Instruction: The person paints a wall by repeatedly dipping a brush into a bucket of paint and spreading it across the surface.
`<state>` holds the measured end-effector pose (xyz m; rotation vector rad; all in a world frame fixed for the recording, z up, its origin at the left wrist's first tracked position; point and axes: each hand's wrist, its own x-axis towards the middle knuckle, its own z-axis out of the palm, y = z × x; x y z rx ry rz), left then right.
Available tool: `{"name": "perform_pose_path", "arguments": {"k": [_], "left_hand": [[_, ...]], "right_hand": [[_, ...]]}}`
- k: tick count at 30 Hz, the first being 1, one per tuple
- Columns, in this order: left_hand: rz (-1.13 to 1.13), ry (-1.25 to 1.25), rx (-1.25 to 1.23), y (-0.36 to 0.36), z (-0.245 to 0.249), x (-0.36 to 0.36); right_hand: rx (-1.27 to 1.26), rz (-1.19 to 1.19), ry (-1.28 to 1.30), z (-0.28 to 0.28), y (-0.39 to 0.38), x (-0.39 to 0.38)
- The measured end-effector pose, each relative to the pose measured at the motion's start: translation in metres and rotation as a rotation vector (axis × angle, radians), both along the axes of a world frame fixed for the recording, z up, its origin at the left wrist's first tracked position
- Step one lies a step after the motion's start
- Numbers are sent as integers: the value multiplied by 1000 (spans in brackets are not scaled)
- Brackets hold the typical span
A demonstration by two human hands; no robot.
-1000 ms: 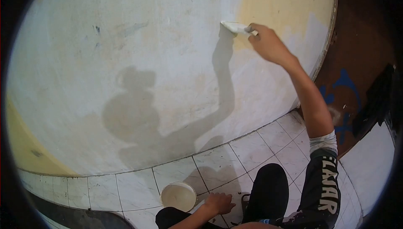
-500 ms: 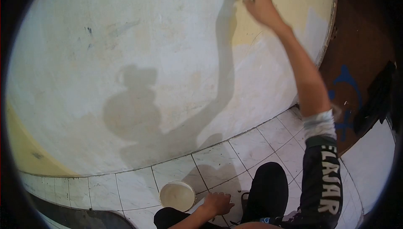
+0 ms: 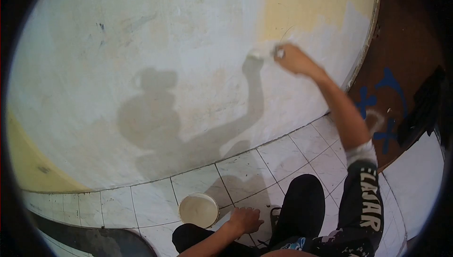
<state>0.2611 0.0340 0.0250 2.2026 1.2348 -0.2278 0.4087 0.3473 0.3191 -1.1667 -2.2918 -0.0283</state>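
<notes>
My right hand (image 3: 293,59) is closed around the handle of a paintbrush (image 3: 256,54), its pale, blurred head against the wall (image 3: 198,87). White paint covers much of this wall, and a yellow patch (image 3: 306,7) shows above the brush. Low down, my left hand (image 3: 245,220) hangs near my knee, fingers loosely bent and slightly apart, with nothing visible in them. Left of it on the floor stands a round white bucket (image 3: 198,210) with whitish contents; my left hand does not appear to touch it.
White tiles (image 3: 245,181) cover the floor along the wall's base. A brown panel with blue marks (image 3: 387,134) stands at the right, with a dark cloth-like thing (image 3: 422,106) in front of it. Another yellow area (image 3: 35,162) lies at the wall's lower left.
My right hand has brought the paintbrush down the wall, from the top edge to below the yellow patch. White now shows along the patch's left edge. My left hand has stayed near my knee.
</notes>
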Motion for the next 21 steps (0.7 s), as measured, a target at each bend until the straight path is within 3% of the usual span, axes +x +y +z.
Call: {"name": "perform_pose_path", "arguments": {"k": [2,5,8,12,14,15,16,21], "left_hand": [[-3,3,-8,0,-2,-1],[9,2,-42,3,-7,-1],[31,12,-51,6,-8,-2],[38,4,-27,6,-1,-3],[38,-1,-24,5,-1,-5],[44,-8,-19,5,-2,-6],[50,-16,-13,5,-3,-7],[27,-9,14,6,-3,-8]], "right_hand": [[-116,-39,32,64,8,-8],[27,-57,40,137,-3,-15],[307,-197,131,173,-65,-31],[258,-126,262,188,-76,-40],[525,-119,209,168,-21,-37],[471,-119,211,140,-14,-41],[738,58,203,98,33,-37],[205,3,283,-47,-16,-39]]}}
